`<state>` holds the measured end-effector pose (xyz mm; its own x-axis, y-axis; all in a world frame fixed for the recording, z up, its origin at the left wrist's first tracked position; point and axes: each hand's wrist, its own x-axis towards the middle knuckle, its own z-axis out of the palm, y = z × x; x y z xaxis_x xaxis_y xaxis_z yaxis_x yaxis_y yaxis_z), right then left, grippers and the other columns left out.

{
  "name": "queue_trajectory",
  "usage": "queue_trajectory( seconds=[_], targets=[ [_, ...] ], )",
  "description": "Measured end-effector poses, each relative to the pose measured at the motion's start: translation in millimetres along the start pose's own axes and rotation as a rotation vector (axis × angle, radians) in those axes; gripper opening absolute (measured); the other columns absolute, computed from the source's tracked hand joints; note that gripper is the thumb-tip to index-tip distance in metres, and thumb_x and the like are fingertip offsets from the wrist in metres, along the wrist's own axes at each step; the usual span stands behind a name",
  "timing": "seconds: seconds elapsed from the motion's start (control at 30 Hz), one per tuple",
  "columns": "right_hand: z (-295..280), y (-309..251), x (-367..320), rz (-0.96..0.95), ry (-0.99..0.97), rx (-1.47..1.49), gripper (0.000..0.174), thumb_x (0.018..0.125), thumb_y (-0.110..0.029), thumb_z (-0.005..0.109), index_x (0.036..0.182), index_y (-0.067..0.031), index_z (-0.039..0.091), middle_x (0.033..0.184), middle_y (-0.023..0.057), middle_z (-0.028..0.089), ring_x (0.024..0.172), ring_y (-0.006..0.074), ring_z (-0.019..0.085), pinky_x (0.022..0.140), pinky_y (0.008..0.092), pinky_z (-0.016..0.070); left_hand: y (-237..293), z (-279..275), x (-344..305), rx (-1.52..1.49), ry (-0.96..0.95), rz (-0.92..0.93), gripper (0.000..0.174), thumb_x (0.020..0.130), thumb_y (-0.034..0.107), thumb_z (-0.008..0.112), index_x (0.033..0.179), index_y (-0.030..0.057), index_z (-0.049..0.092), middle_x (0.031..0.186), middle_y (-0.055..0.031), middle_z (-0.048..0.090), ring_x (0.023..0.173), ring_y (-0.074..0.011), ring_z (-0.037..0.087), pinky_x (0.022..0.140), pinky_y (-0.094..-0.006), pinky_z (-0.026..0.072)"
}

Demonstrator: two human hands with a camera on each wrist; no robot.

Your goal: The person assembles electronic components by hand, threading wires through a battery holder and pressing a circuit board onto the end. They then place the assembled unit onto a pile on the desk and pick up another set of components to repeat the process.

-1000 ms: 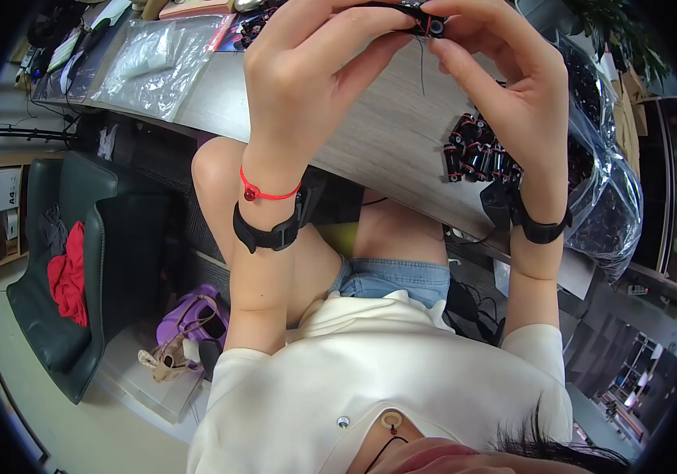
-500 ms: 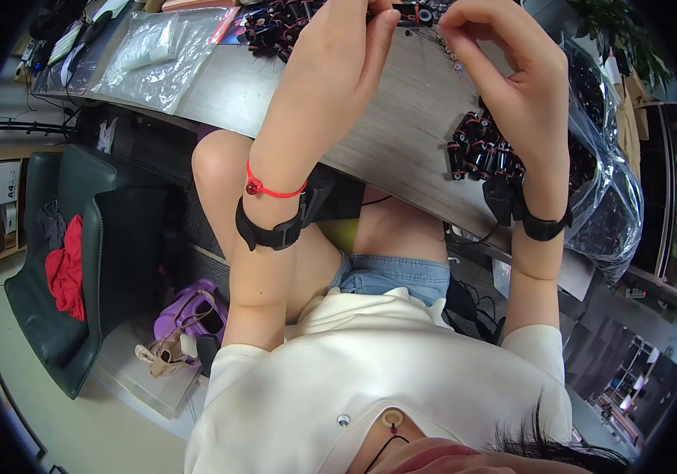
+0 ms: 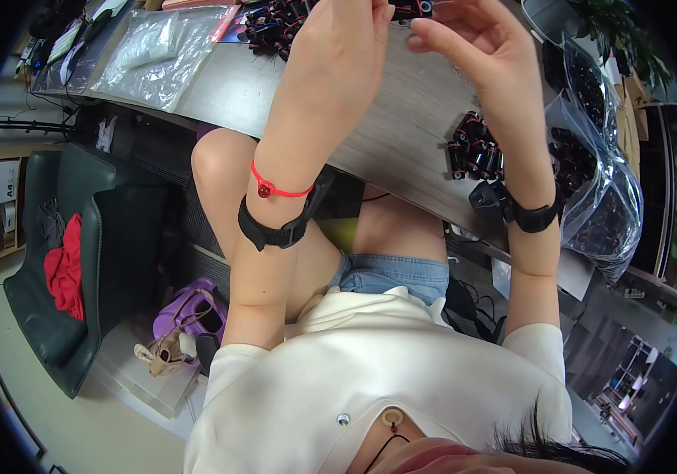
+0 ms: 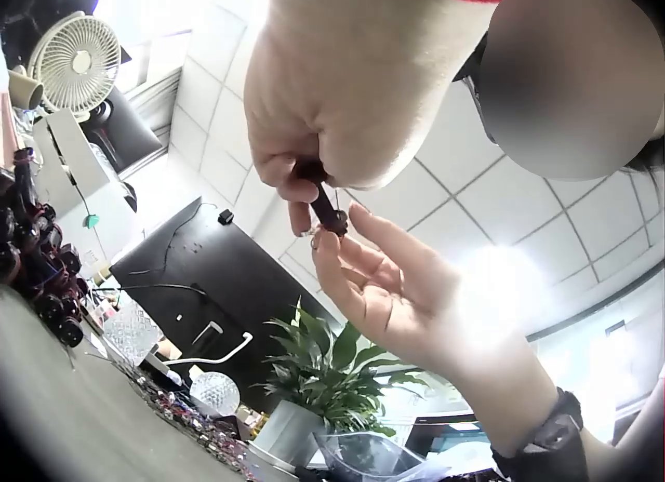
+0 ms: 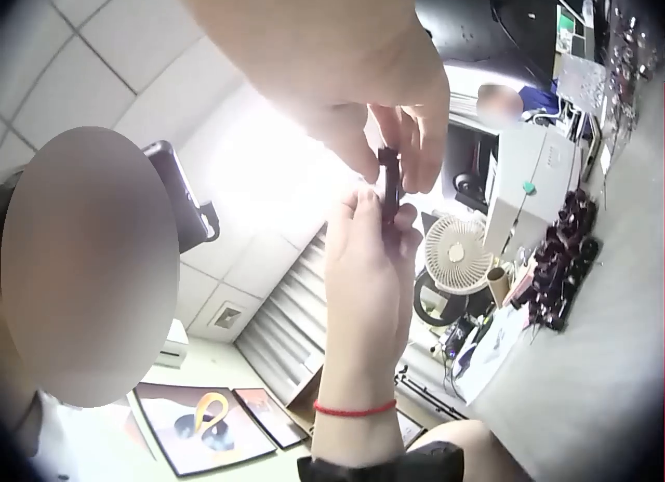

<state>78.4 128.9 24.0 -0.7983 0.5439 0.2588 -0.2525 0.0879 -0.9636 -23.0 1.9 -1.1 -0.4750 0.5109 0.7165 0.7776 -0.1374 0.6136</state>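
My left hand (image 3: pixel 334 67) holds a small black cylinder (image 3: pixel 411 9) with reddish bits, near the top edge of the head view. In the left wrist view, the dark cylinder (image 4: pixel 327 207) sticks out from the left hand's curled fingers. My right hand (image 3: pixel 484 47) is at the cylinder's free end, its thumb apart from the other fingers. The right wrist view has the cylinder (image 5: pixel 390 181) upright between both hands' fingertips. A pile of similar black cylinders (image 3: pixel 473 146) lies on the table beside the right forearm. Another heap (image 3: pixel 271 28) sits behind the left hand.
The grey table (image 3: pixel 224 87) runs across the upper part. On it lie a clear plastic bag (image 3: pixel 145 59) at left and a large bag of black cylinders (image 3: pixel 603 205) at right. A potted plant (image 4: pixel 322 373) and a small fan (image 5: pixel 457 253) stand farther back.
The left hand has drawn back from both hands working together, uncovering the heap behind it. The right hand pulled away from the cylinder, then moved left to its end again.
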Motion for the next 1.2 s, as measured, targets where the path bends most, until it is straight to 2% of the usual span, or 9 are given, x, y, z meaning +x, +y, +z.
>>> queue_trajectory(
  seconds=[0.1, 0.23, 0.63, 0.73, 0.9, 1.0, 1.03, 1.13, 1.2],
  targets=[
    [3, 11, 0, 0.054, -0.001, 0.102, 0.019, 0.093, 0.002, 0.073, 0.111, 0.0036, 0.066, 0.094, 0.0029, 0.067, 0.083, 0.0074, 0.064, 0.074, 0.022, 0.0533, 3, 1, 0, -0.021, 0.026, -0.015, 0.011, 0.101, -0.002, 0.055, 0.111, -0.0011, 0.051, 0.091, -0.0224, 0.06, 0.081, -0.0405, 0.062, 0.07, -0.0428, 0.0501],
    [-7, 20, 4, -0.099, 0.018, -0.048, 0.019, 0.094, -0.002, 0.073, 0.111, 0.0025, 0.067, 0.093, 0.0026, 0.069, 0.083, 0.0072, 0.065, 0.073, 0.0221, 0.053, 5, 1, 1, -0.03, -0.007, -0.139, 0.008, 0.104, 0.001, 0.052, 0.111, -0.0006, 0.052, 0.09, -0.0212, 0.062, 0.078, -0.0387, 0.063, 0.068, -0.0416, 0.0504],
    [-21, 11, 12, 0.029, 0.0, -0.226, 0.012, 0.096, -0.008, 0.072, 0.103, 0.0015, 0.07, 0.086, 0.0016, 0.07, 0.074, 0.0073, 0.063, 0.069, 0.022, 0.0505, -2, -9, 9, 0.078, 0.048, -0.149, 0.017, 0.102, 0.002, 0.055, 0.119, -0.0012, 0.056, 0.096, -0.0195, 0.067, 0.08, -0.034, 0.067, 0.069, -0.0395, 0.0517],
    [-23, 9, 12, 0.115, -0.008, -0.297, 0.011, 0.096, -0.008, 0.071, 0.101, 0.002, 0.07, 0.084, 0.0019, 0.07, 0.073, 0.0076, 0.063, 0.067, 0.0224, 0.0498, 6, -7, 17, 0.273, 0.28, 0.353, 0.022, 0.098, -0.001, 0.06, 0.119, -0.0012, 0.057, 0.099, -0.0185, 0.07, 0.081, -0.0332, 0.067, 0.071, -0.0367, 0.0524],
    [-25, 2, 11, 0.154, -0.096, -0.182, 0.012, 0.096, -0.009, 0.072, 0.101, 0.0021, 0.07, 0.082, 0.0015, 0.069, 0.073, 0.0072, 0.062, 0.068, 0.0218, 0.0489, -40, 21, 20, 0.096, 0.271, 0.773, 0.028, 0.091, -0.003, 0.067, 0.118, -0.0014, 0.058, 0.1, -0.0184, 0.071, 0.083, -0.0326, 0.068, 0.075, -0.033, 0.0531],
    [-27, -4, 10, 0.104, -0.073, -0.168, 0.011, 0.097, -0.009, 0.069, 0.101, 0.0018, 0.07, 0.084, 0.0014, 0.069, 0.073, 0.0068, 0.061, 0.069, 0.0211, 0.0477, -1, -5, 2, -0.02, -0.126, 0.009, 0.028, 0.091, -0.003, 0.07, 0.118, -0.001, 0.06, 0.102, -0.0153, 0.072, 0.086, -0.0243, 0.07, 0.079, -0.0291, 0.053],
    [-25, -6, 9, 0.097, -0.073, -0.167, 0.011, 0.097, -0.009, 0.069, 0.101, 0.0018, 0.07, 0.084, 0.0014, 0.069, 0.073, 0.0068, 0.061, 0.069, 0.0211, 0.0477, 1, -6, 2, -0.018, -0.124, 0.015, 0.028, 0.091, -0.003, 0.07, 0.118, -0.001, 0.06, 0.102, -0.0153, 0.072, 0.086, -0.0243, 0.07, 0.079, -0.0291, 0.053],
    [-13, -13, 1, -0.16, 0.067, -0.028, 0.006, 0.095, -0.002, 0.07, 0.1, 0.001, 0.071, 0.089, 0.003, 0.069, 0.074, 0.0079, 0.06, 0.07, 0.0214, 0.0474, 5, -4, 2, -0.462, 0.022, -0.385, 0.022, 0.093, 0.0, 0.072, 0.114, -0.0014, 0.064, 0.103, -0.0103, 0.073, 0.089, -0.014, 0.069, 0.079, -0.025, 0.0528],
    [-1, -19, -7, -0.272, 0.049, -0.146, 0.007, 0.093, 0.0, 0.071, 0.1, 0.001, 0.071, 0.091, 0.0043, 0.069, 0.074, 0.0087, 0.06, 0.07, 0.0218, 0.0475, 11, -2, 4, -0.485, 0.048, -0.39, 0.02, 0.094, 0.0, 0.071, 0.112, -0.0017, 0.065, 0.103, -0.0089, 0.073, 0.089, -0.0123, 0.068, 0.079, -0.0242, 0.0526]
  ],
)
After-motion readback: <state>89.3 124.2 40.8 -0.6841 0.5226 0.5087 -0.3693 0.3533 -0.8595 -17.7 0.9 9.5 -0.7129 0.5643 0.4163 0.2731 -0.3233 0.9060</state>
